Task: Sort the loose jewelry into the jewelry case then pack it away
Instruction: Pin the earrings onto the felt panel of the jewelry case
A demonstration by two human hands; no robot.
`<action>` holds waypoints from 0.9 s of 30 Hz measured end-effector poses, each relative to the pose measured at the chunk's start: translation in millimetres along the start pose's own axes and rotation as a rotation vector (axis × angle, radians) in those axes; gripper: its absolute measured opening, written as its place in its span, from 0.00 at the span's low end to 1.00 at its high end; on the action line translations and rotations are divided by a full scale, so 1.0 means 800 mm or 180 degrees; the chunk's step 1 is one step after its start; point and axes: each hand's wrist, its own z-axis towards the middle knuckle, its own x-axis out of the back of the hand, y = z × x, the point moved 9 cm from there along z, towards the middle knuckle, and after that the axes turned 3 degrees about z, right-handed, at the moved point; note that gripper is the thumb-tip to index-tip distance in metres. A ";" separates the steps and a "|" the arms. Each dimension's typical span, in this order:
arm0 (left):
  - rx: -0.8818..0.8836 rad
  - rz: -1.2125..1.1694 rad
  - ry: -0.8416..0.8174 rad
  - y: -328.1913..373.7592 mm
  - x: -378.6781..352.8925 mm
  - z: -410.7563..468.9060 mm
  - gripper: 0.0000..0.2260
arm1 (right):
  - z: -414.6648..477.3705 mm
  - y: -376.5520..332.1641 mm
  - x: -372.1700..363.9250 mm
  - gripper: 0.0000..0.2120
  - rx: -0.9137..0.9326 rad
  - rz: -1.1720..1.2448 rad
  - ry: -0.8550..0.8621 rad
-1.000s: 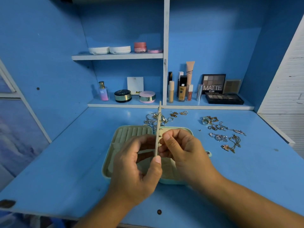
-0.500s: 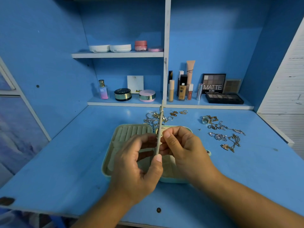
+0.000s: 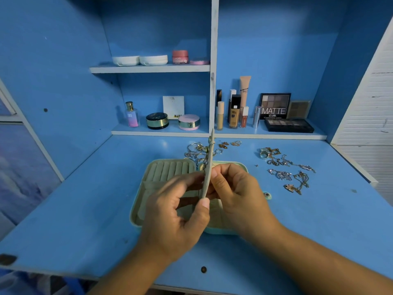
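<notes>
Dim bluish light, soft shadows, wide-angle bending at blurred edges.

L hand (image 3: 176,218), R hand (image 3: 240,194) pinching (fingers curled).

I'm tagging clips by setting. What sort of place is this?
Probably a home vanity desk: blue shelves hold makeup, like the MATTE eyeshadow palette and a foundation bottle, and loose jewelry lies beside an open jewelry case.
</notes>
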 end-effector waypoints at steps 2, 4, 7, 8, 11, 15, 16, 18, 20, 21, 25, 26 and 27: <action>-0.0024 0.0025 -0.0020 0.001 -0.001 0.000 0.16 | -0.001 -0.003 0.002 0.08 0.0065 -0.0093 0.0049; -0.0015 0.0026 -0.0020 0.001 -0.001 0.000 0.16 | -0.003 -0.008 0.004 0.07 0.0129 -0.0191 0.0099; 0.0019 0.0048 0.0025 -0.001 0.000 -0.001 0.16 | -0.007 -0.016 0.005 0.05 0.0272 -0.0364 0.0098; 0.0026 0.0032 0.0044 -0.001 0.001 0.000 0.16 | -0.008 -0.018 0.005 0.03 0.0329 -0.0443 0.0083; -0.0001 -0.0015 0.0049 0.002 0.002 0.000 0.15 | -0.009 -0.023 0.006 0.06 0.0424 -0.0652 0.0113; -0.0011 -0.0029 0.0017 0.001 0.000 0.000 0.15 | -0.005 -0.022 0.009 0.07 0.0420 -0.0749 0.0175; 0.0001 -0.0071 0.0014 0.000 0.000 -0.001 0.15 | -0.004 -0.022 0.008 0.06 0.0426 -0.0790 0.0148; 0.0027 -0.0144 0.0009 -0.001 0.001 -0.001 0.15 | -0.004 -0.024 0.007 0.05 0.0467 -0.0896 0.0108; 0.0033 -0.0173 -0.0020 -0.001 0.000 0.000 0.16 | -0.003 -0.024 0.007 0.07 0.0469 -0.0910 0.0107; 0.0033 -0.0178 -0.0033 0.000 0.000 0.000 0.16 | -0.002 -0.023 0.008 0.07 0.0439 -0.0869 0.0106; 0.0104 -0.0246 -0.0054 -0.001 0.000 0.000 0.15 | 0.000 -0.015 0.009 0.05 0.0223 -0.0545 0.0015; 0.0110 -0.0241 -0.0058 -0.001 0.000 -0.001 0.15 | 0.000 -0.015 0.010 0.04 0.0200 -0.0512 0.0010; 0.0110 -0.0233 -0.0066 -0.001 -0.001 -0.001 0.15 | 0.000 -0.014 0.010 0.04 0.0179 -0.0514 0.0024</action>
